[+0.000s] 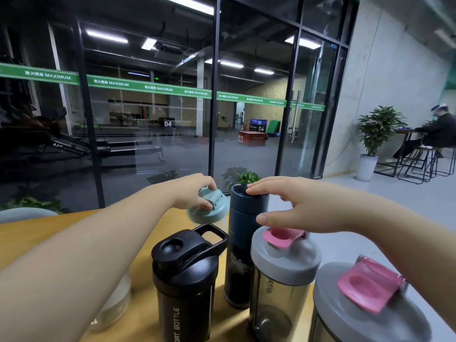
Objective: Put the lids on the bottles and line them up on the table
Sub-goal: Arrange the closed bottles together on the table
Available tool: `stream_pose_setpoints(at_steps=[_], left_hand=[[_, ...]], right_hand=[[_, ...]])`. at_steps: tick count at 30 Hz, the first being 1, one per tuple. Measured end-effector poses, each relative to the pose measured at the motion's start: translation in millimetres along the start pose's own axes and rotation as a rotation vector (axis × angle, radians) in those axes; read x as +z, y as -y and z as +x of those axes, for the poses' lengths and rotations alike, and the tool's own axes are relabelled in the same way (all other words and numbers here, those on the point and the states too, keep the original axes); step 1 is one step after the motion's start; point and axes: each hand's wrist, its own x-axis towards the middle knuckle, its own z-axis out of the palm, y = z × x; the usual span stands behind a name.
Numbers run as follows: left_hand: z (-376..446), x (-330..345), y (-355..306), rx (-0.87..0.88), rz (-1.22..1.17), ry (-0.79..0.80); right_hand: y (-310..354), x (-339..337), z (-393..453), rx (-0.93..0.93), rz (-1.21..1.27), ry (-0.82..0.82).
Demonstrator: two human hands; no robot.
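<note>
near row at 5 to 6 o'clock: two grey-lidded shakers [283, 280], black bottle [185, 287] capped. behind, blue flask [243, 243], right hand [291, 208] spread over it. left hand [197, 193] pinching teal lid [208, 209], not seated. lining up remains.

Dim ceiling-strip light, bowed edges (glass reflections)

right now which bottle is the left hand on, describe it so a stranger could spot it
On the wooden table, look to the far end of the cluster of bottles, just left of the tall dark blue flask. The left hand grips the pale teal lid there, the only teal one; the neighbours' lids are black, or grey with pink caps.
</note>
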Motion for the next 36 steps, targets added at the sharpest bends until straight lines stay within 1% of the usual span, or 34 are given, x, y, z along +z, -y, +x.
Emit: stream_pose_setpoints(at_steps=[4, 14, 19, 25, 29, 32, 36], left_hand=[[-20.4, -13.2, -2.5, -0.018, -0.093, -0.148], [-81.2, -77.5, -32.3, 0.033, -0.132, -0.475], [-118.2, -114.3, -57.5, 0.082, -0.113, -0.595], [-162.8, -148.8, -84.9, 0.096, -0.1, -0.649], [-189.5, -159.0, -105.0, 0.108, -0.195, -0.656], [-207.5, -161.1, -117.7, 0.095, -0.254, -0.648], [-226.5, -150.9, -134.1, 0.061, -0.234, -0.627]], right_hand=[[4.1, -1.9, -1.5, 0.0, 0.037, -0.02], [33.4, -17.4, -24.2, -0.078, 0.088, -0.15], [55.3, -23.1, -36.1, -0.131, 0.135, -0.273], [74.4, -25.0, -42.9, -0.153, 0.292, -0.384], [89.9, -27.2, -46.6, -0.179, 0.383, -0.441], [102.4, -27.1, -50.8, -0.212, 0.405, -0.506], [112.0, -21.4, -59.3, -0.21, 0.463, -0.56]])
